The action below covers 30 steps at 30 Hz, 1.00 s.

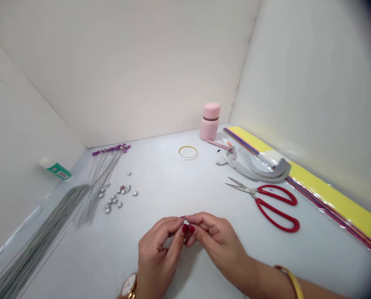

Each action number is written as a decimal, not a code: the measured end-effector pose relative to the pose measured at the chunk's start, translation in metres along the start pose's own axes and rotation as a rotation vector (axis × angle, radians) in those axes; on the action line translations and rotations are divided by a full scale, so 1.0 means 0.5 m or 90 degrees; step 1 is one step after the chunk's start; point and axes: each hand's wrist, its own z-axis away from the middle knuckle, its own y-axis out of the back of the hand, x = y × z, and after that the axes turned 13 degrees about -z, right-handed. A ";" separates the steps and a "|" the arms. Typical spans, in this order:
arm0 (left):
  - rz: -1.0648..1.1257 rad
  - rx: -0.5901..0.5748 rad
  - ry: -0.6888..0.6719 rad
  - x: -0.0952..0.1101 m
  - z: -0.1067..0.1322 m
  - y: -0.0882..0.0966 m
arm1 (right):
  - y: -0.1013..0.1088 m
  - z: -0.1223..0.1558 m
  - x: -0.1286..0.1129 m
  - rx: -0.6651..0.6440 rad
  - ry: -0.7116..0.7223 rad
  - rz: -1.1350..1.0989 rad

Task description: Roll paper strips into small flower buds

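Observation:
My left hand (159, 245) and my right hand (219, 241) meet at the front middle of the table, fingertips pinched together. Between them is a small silver folded star (186, 222), mostly hidden by my thumbs and red nails. Several similar silver stars (111, 200) lie loose to the left, one with a red spot. Beside them are thin wire stems with purple tips (111, 150), and a thick bundle of bare grey wires (48, 228) runs to the lower left corner.
Red-handled scissors (256, 192) lie with blades parted at right. Behind are silver-grey strips (250, 168), a tape roll (188, 152), a pink bottle (209, 121) and a pink cutter (217, 144). Coloured sheets (313, 187) line the right wall; a green-and-white tube (55, 169) lies left.

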 end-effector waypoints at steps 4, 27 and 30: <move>0.003 -0.010 -0.031 -0.002 0.002 0.002 | 0.001 -0.004 -0.004 0.016 -0.005 0.004; -0.046 0.025 -0.074 0.006 0.010 -0.007 | -0.001 0.006 -0.004 0.008 0.049 0.078; -0.031 0.008 0.001 0.011 0.014 -0.007 | -0.002 0.008 -0.002 -0.001 0.056 0.085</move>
